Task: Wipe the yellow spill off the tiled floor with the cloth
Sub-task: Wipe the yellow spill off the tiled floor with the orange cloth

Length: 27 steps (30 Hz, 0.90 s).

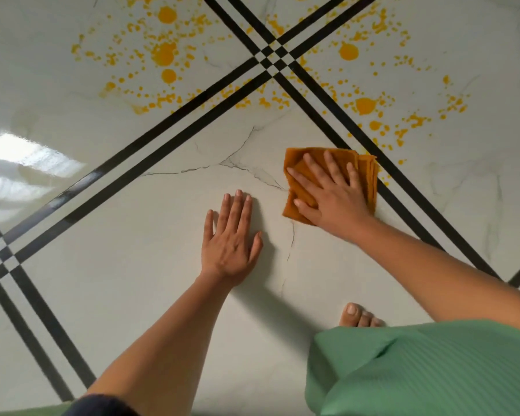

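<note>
Pressing the folded orange-brown cloth (365, 168) flat to the glossy white tiled floor (132, 295) w/ the right grip (332, 190): fingers straight & spread on top, nothing clenched. Left grip (230, 238) likewise released, palm on bare tile as a prop. Cloth sits at the near edge of the black double stripes (192, 106), just beside the closest drops. The splattered yellow spill (164, 54) lies mostly beyond, unwiped. Step: early wiping. Next, prob.: push cloth fwd across the stripes, keeping pressure.
</note>
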Motion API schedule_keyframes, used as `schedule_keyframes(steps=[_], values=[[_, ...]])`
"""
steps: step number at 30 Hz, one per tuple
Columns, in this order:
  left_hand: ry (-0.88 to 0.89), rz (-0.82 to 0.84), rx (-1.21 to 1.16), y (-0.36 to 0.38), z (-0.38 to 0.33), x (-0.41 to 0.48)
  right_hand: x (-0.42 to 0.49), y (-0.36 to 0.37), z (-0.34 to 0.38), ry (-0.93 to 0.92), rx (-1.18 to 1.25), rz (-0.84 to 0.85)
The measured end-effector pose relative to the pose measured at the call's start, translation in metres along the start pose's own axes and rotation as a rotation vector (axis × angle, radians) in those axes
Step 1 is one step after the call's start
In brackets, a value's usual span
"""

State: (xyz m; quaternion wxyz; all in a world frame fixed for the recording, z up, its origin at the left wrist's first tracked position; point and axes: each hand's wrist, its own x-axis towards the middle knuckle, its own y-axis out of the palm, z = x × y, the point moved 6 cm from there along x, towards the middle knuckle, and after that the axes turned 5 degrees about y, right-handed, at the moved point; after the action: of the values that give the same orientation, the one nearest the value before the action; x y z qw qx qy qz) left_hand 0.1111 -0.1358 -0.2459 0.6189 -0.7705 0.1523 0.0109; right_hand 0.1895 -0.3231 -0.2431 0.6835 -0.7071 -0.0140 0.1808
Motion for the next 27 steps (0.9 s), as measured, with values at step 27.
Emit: schedule_keyframes(steps=[27], values=[[-0.037, -0.132, -0.117, -0.024, -0.025, 0.083, 0.046, -0.034, -0.074, 0.195, 0.439, -0.214]])
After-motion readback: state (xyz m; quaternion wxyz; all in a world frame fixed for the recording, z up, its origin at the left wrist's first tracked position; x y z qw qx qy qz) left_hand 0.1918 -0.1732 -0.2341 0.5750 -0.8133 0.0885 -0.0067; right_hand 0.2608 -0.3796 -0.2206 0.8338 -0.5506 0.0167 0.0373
